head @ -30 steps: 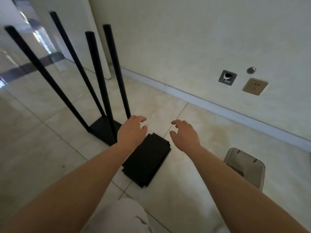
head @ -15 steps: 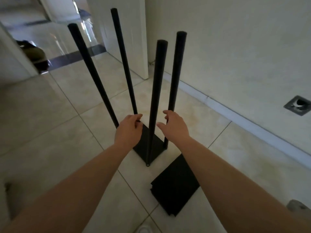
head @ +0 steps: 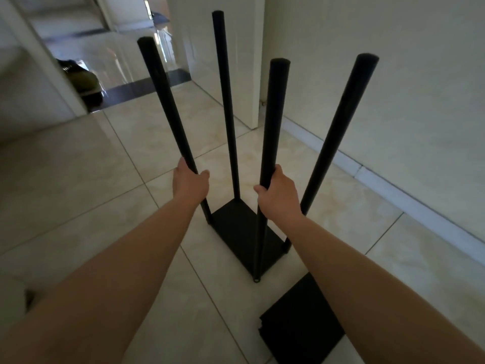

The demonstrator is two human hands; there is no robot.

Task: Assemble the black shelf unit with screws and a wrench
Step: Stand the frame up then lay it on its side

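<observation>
The black shelf unit [head: 244, 232] stands on the tiled floor [head: 110, 185] near the wall, four poles rising from its base panel. The left hand [head: 189, 183] grips the near-left pole [head: 168, 106]; the right hand [head: 278, 193] grips the near-right pole [head: 273, 122]. A stack of black panels [head: 296, 319] lies just beside the unit.

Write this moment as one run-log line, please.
left hand: grips left pole | right hand: grips front pole | shelf frame: upright on floor | spare panels: untouched
</observation>
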